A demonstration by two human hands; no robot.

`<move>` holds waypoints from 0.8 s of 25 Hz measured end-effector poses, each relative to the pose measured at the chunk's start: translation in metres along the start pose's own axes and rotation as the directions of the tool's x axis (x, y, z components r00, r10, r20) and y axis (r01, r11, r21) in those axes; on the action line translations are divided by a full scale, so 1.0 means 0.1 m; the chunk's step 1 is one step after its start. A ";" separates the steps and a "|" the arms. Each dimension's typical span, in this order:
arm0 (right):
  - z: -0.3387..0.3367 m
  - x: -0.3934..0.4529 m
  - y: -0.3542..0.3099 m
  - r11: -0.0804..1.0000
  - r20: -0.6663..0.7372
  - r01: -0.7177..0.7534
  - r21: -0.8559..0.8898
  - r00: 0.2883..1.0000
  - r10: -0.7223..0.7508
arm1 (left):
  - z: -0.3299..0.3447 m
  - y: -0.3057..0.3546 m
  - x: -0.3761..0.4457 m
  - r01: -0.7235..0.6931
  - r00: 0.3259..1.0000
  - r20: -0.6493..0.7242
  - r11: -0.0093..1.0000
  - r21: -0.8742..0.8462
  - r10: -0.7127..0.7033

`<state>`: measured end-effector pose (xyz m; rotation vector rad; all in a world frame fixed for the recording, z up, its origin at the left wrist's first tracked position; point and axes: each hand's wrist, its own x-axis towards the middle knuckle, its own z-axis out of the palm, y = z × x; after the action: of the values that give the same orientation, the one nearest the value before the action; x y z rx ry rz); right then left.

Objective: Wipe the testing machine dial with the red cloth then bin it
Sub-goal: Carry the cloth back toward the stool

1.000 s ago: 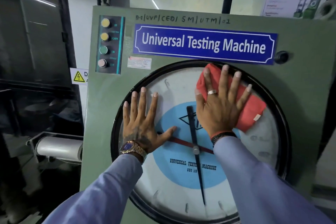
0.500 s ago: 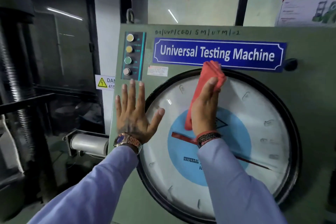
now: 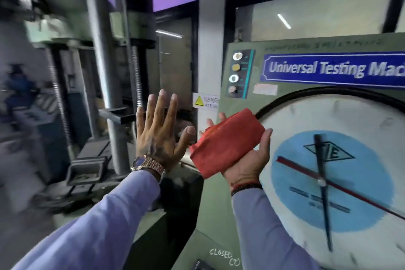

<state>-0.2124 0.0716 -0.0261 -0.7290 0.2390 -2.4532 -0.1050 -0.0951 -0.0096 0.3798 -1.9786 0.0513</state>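
Note:
The folded red cloth [image 3: 226,141] lies across the palm of my right hand [image 3: 247,160], which is turned palm up and holds it, just left of the dial's rim. The big round dial [image 3: 361,138] of the green testing machine fills the right side, white with a blue centre, a black pointer and a red pointer. My left hand [image 3: 158,136] is raised in the air left of the cloth, fingers spread, holding nothing and touching nothing. No bin is in view.
The green panel carries a column of round buttons [image 3: 235,73] and a blue nameplate [image 3: 335,69]. Left of it stand steel columns and a threaded screw [image 3: 137,76] of the loading frame, with a yellow danger sign [image 3: 205,102] on the wall. The left side is blurred.
Both hands have come off the machine face. My right hand turned palm up with the cloth and moved left of the dial. The view has swung to the left.

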 end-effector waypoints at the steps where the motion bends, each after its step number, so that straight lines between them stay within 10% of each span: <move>1: 0.02 -0.04 0.26 0.998 0.021 -0.058 -0.010 0.998 0.058 | -0.16 -0.20 -0.10 0.031 0.999 0.024 0.998 0.047 -0.033; 11: 0.31 -0.54 3.01 0.873 -0.114 -0.458 -0.168 0.889 0.444 | -1.78 -2.42 -1.46 0.218 0.954 0.096 0.876 0.431 -0.285; 20: 0.23 -1.43 4.96 0.809 0.047 -0.581 -0.087 0.809 0.586 | -2.63 -4.04 -2.75 0.191 0.911 0.206 0.807 0.559 -0.358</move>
<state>0.1307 -0.2572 -0.2280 -0.6499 0.4499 -1.8312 0.3473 -0.3578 -0.1970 1.0986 -2.1699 0.3800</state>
